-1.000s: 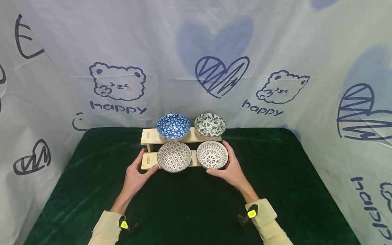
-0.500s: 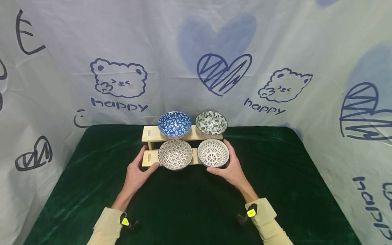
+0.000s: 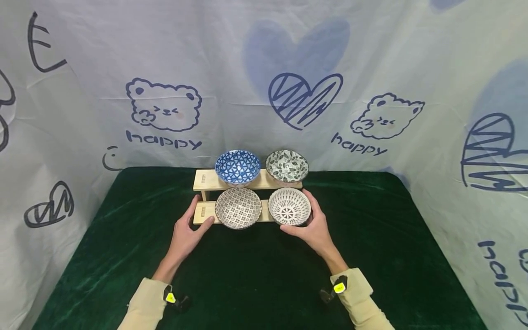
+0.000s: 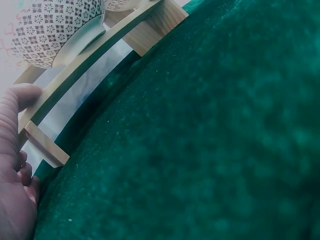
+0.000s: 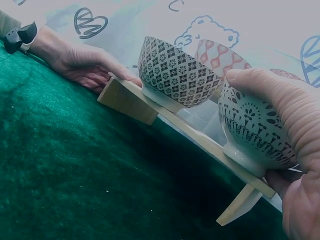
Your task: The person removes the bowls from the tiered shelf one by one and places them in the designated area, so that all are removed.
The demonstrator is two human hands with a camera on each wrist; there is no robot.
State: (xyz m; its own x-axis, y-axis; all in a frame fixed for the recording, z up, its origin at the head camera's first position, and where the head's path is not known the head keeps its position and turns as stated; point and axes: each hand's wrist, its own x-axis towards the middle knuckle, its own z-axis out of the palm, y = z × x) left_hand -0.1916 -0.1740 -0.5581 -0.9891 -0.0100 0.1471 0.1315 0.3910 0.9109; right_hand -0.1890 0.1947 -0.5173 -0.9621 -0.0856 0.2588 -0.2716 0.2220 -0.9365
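Note:
A two-step wooden rack [image 3: 208, 180] bears several patterned bowls. My left hand [image 3: 183, 236] grips the left end of its lower step, the thumb on the front edge; the left wrist view shows the thumb on the wood [image 4: 55, 95] and the fingers curled beside the leg. My right hand [image 3: 311, 229] holds the white bowl with dark strokes [image 3: 289, 206] at the lower right, thumb near its rim and fingers round its far side, partly hidden. Left of it on the same step sits the brown-patterned bowl [image 3: 238, 208], untouched.
On the upper step stand a blue triangle-patterned bowl [image 3: 237, 167] and a green leaf-patterned bowl [image 3: 287, 166]. Dark green cloth [image 3: 255, 275] covers the table. A white printed curtain [image 3: 235, 68] hangs behind the rack and along both sides.
The head view has shifted slightly. Both hands, the rack and the bowls keep their places relative to one another.

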